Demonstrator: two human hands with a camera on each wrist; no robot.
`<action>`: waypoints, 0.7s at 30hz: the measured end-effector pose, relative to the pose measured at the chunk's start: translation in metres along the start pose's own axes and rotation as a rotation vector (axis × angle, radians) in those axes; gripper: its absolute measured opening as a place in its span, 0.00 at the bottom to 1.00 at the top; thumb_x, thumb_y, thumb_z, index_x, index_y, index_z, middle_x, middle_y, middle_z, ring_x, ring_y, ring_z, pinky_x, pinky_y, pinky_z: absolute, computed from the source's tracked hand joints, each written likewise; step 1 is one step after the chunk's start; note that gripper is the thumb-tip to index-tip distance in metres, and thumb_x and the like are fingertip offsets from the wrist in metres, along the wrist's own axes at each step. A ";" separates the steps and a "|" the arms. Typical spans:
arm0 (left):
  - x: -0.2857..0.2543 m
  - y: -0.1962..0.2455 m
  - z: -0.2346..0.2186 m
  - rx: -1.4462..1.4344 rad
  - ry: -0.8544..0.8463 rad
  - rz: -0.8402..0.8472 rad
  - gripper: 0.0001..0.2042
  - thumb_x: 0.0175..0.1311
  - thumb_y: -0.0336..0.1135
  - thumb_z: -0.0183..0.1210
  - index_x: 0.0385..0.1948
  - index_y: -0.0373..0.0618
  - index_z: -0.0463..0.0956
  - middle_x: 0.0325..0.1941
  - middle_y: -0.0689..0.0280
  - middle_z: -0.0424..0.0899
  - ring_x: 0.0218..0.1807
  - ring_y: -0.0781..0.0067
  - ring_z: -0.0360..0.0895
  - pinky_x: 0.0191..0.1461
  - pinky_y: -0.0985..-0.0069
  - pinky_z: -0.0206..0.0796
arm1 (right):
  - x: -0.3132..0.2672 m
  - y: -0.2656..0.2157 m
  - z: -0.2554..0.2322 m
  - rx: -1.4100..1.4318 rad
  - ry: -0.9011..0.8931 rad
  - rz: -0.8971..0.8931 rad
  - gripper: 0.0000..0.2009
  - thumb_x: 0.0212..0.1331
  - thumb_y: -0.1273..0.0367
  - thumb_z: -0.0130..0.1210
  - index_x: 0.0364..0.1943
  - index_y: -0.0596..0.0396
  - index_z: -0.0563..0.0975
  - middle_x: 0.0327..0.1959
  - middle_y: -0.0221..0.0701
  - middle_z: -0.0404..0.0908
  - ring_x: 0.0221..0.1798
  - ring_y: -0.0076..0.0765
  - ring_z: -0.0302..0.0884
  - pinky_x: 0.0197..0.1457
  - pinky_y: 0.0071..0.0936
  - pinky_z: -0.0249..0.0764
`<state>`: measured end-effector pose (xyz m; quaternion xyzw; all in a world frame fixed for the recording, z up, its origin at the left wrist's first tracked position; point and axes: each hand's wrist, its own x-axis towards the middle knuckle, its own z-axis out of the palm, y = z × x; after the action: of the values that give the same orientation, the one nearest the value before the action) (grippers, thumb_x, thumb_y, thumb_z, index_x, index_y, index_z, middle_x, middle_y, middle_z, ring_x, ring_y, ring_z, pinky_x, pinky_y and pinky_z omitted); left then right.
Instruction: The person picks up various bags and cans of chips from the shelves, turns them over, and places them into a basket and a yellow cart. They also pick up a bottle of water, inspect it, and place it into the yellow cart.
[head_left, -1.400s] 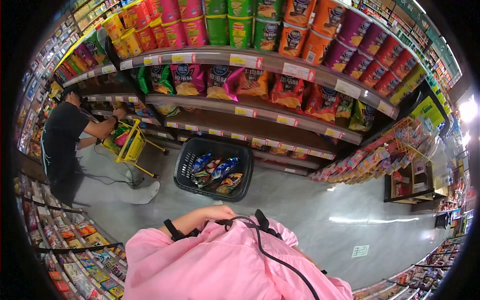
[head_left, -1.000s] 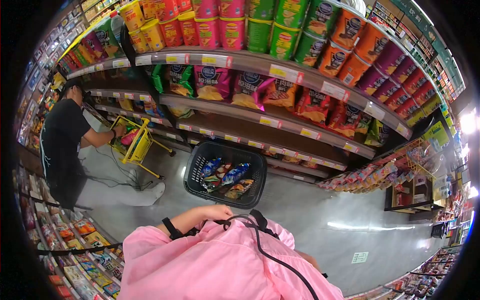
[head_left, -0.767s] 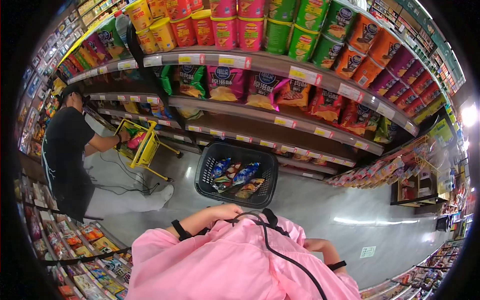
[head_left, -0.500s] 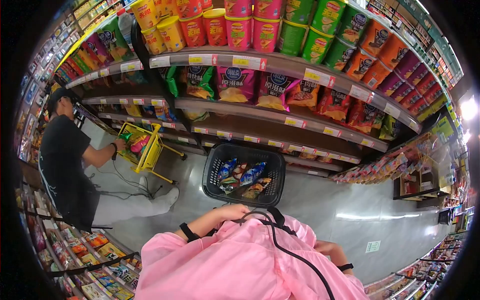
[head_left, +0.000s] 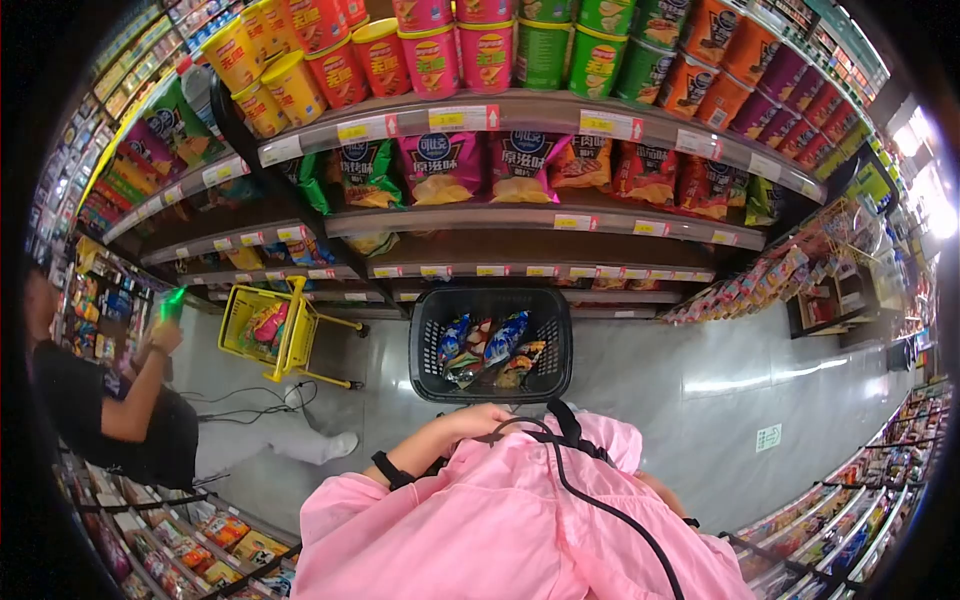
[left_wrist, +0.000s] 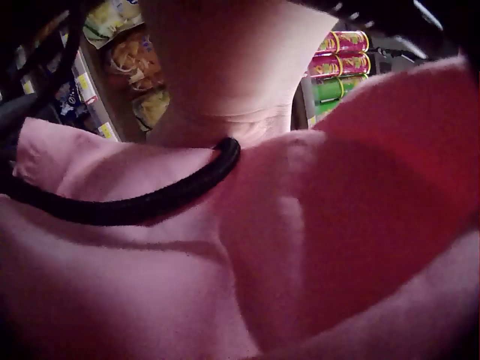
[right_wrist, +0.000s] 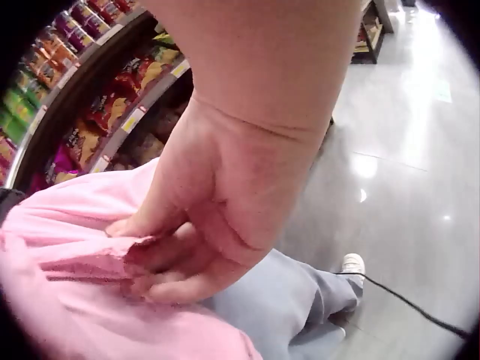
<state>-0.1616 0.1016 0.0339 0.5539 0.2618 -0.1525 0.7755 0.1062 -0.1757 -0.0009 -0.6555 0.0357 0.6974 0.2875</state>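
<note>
Pink garment (head_left: 470,510) is filling the bottom centre of the head view. Right hand (right_wrist: 225,191), centre of the right-wrist view, is pinching a fold of it between thumb and curled fingers. Left hand (head_left: 475,421) is resting at the garment's upper edge, below frame centre; fingers hidden, so opening and hold cannot be told. Black basket (head_left: 424,352) is standing just above, holding snack packets (head_left: 506,338). Far left, another person (head_left: 130,415) is raising a green packet (head_left: 172,303).

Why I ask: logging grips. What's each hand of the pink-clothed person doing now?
Left hand: cannot be told; fingers mostly hidden.
Right hand: closed, pinching the loose pink fabric garment.
</note>
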 end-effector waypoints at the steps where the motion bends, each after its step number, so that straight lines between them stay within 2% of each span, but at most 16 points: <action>1: -0.002 0.005 0.000 0.007 -0.002 -0.015 0.14 0.51 0.43 0.53 0.32 0.43 0.75 0.22 0.79 0.70 0.24 0.90 0.62 0.25 0.89 0.54 | 0.017 0.027 -0.011 -0.085 -0.049 -0.058 0.14 0.45 0.72 0.50 0.39 0.60 0.71 0.40 0.31 0.72 0.43 0.30 0.68 0.46 0.25 0.64; 3: 0.002 0.001 -0.003 0.118 0.006 0.071 0.14 0.51 0.42 0.53 0.33 0.42 0.75 0.22 0.79 0.70 0.24 0.89 0.62 0.25 0.89 0.55 | 0.056 0.074 -0.041 -0.270 -0.135 -0.182 0.13 0.46 0.70 0.50 0.38 0.59 0.71 0.37 0.31 0.73 0.40 0.30 0.69 0.44 0.25 0.65; 4: 0.009 -0.012 -0.007 0.131 0.008 0.052 0.14 0.51 0.42 0.53 0.31 0.41 0.75 0.20 0.79 0.70 0.22 0.89 0.62 0.24 0.88 0.54 | 0.063 0.081 -0.041 -0.304 -0.121 -0.187 0.13 0.46 0.70 0.49 0.38 0.59 0.71 0.37 0.31 0.73 0.39 0.30 0.69 0.43 0.25 0.65; 7: 0.007 -0.017 -0.002 0.065 0.037 0.069 0.13 0.51 0.43 0.53 0.25 0.41 0.75 0.17 0.79 0.68 0.20 0.89 0.59 0.22 0.87 0.53 | 0.078 0.081 -0.039 -0.371 -0.066 -0.172 0.12 0.46 0.69 0.49 0.37 0.58 0.72 0.36 0.31 0.73 0.38 0.30 0.69 0.42 0.25 0.65; 10: 0.008 -0.027 -0.002 0.072 0.041 0.010 0.13 0.51 0.43 0.53 0.24 0.41 0.75 0.17 0.79 0.68 0.20 0.89 0.60 0.22 0.87 0.53 | 0.094 0.076 -0.035 -0.402 0.015 -0.153 0.12 0.46 0.68 0.49 0.36 0.58 0.72 0.35 0.31 0.73 0.37 0.30 0.69 0.41 0.25 0.65; 14: 0.005 -0.023 0.003 0.061 0.069 0.037 0.15 0.50 0.45 0.53 0.23 0.40 0.75 0.17 0.78 0.68 0.20 0.88 0.60 0.23 0.86 0.54 | 0.114 0.071 -0.036 -0.428 0.072 -0.152 0.11 0.46 0.67 0.49 0.34 0.57 0.72 0.33 0.30 0.73 0.36 0.29 0.69 0.39 0.25 0.65; 21: 0.002 -0.023 0.000 0.147 0.058 0.024 0.14 0.50 0.43 0.53 0.23 0.38 0.74 0.18 0.77 0.69 0.22 0.87 0.61 0.24 0.85 0.54 | 0.138 0.070 -0.035 -0.469 0.112 -0.180 0.11 0.46 0.65 0.48 0.32 0.57 0.73 0.30 0.30 0.73 0.33 0.29 0.69 0.36 0.25 0.65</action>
<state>-0.1719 0.0938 0.0143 0.6166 0.2657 -0.1457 0.7266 0.1098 -0.2003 -0.1578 -0.7425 -0.1697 0.6206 0.1861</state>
